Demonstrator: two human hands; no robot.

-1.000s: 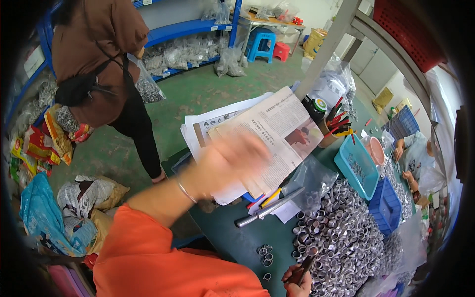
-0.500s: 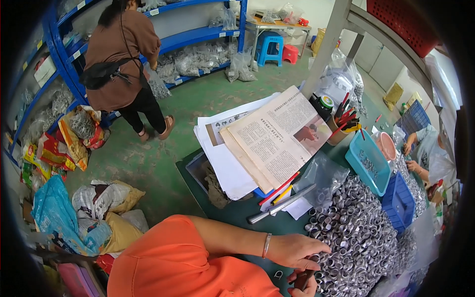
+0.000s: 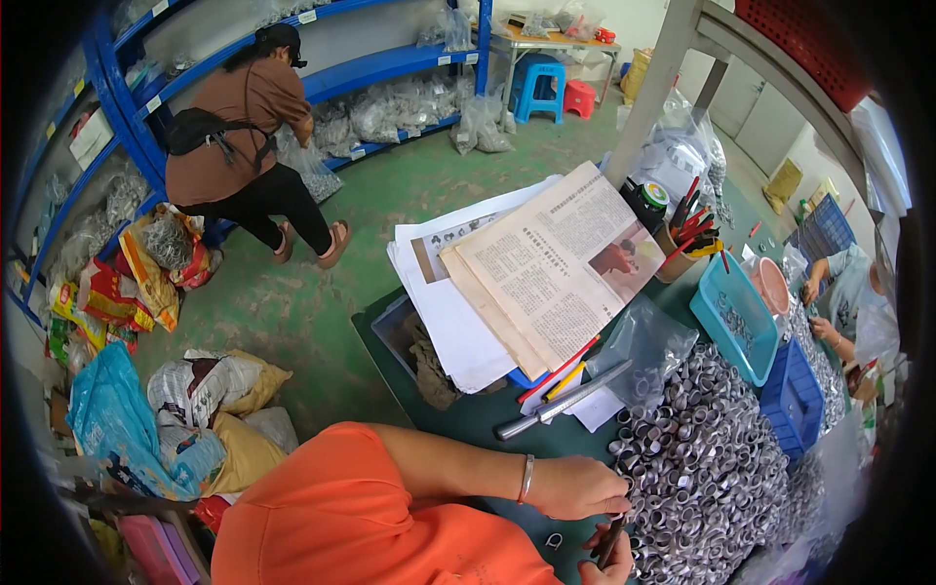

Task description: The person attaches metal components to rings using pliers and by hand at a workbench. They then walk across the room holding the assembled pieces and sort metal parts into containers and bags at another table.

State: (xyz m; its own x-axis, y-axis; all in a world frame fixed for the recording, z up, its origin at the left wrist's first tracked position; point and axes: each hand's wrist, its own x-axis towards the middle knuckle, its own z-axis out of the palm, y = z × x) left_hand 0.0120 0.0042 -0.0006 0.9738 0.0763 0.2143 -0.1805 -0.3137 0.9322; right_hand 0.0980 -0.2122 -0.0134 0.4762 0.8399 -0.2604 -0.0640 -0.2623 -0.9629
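My left hand, with a bracelet on its wrist, reaches in to the near edge of a large heap of metal rings. Its thumb and fingers are pinched together by the tip of a dark brown stick-like tool; whatever small piece they hold is too hidden to name. Below it, my right hand grips that brown tool, partly cut by the lower edge. One loose ring lies on the green table to the left of my hands.
A metal ring mandrel, pens, a clear bag and newspaper lie beyond. A turquoise basket and blue basket stand right. A co-worker holds a bag by blue shelves; another person's hands work far right.
My left fingers have drawn back from the heap's rings and closed near the brown tool's tip. The tool has turned more upright. The co-worker by the shelves has bent lower.
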